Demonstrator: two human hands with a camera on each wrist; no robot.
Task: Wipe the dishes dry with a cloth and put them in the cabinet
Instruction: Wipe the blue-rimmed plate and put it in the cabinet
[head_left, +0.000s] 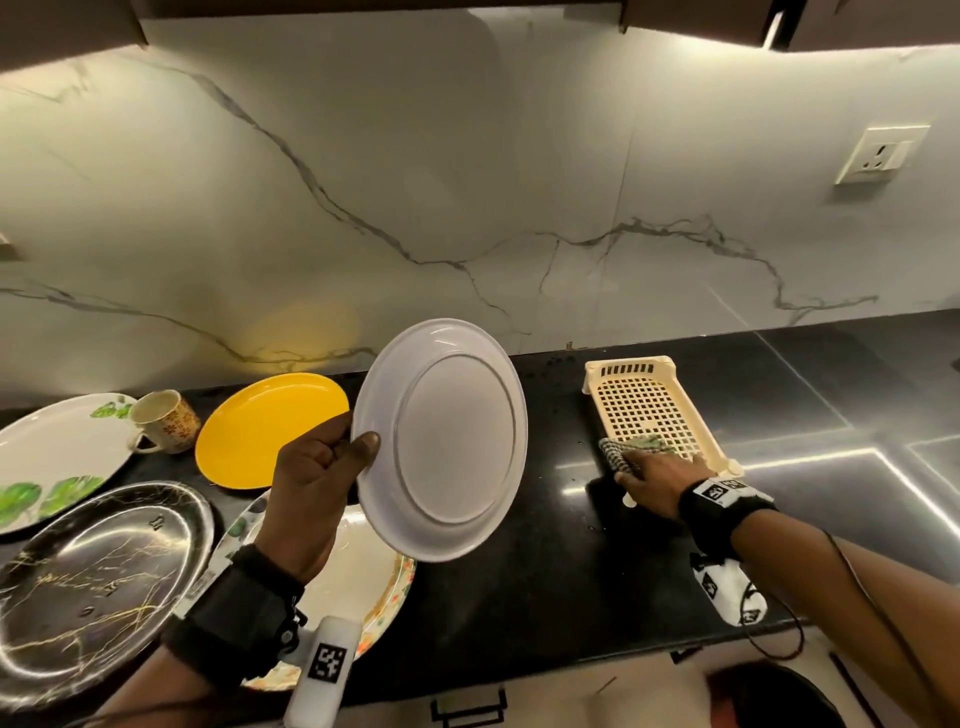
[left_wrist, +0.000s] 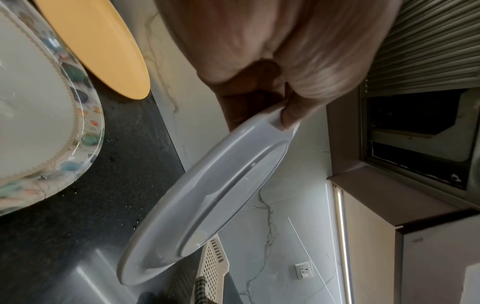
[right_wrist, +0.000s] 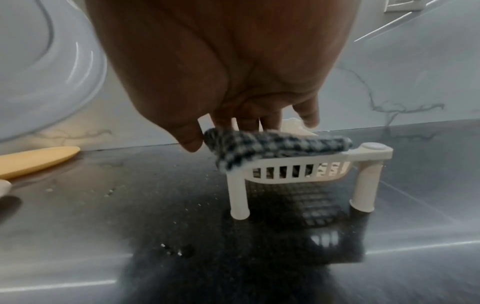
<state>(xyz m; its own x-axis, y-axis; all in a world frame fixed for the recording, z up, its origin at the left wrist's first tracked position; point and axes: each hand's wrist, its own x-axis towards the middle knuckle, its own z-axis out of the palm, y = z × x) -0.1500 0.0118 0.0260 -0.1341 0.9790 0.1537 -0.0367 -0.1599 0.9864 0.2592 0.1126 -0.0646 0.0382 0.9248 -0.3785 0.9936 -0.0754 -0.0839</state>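
- Far to the left of the left hand, a leaf-pattern plate lies on the black desk. A cup leans tilted at its rim.
- Also left of that hand, but nearer to the person, lies a black marbled plate.
- A yellow plate lies flat just behind the left hand, toward the wall.
- A flowered plate lies directly under the left hand.
- The left hand grips the rim of the white plate, with the thumb pressing on the back side. The plate is in the air between the two hands, almost on its edge, with the underside toward the person.
- To the right of this plate, a cream rack with many holes stands on short legs on the desk.
- The checked cloth hangs over the near left corner of the rack, directly under the right hand.
- The right hand rests on the cloth with nearly straight fingers and the thumb at the cloth's edge. It is not closed round the cloth.
- A wall socket sits high above the right hand, a little to the right.
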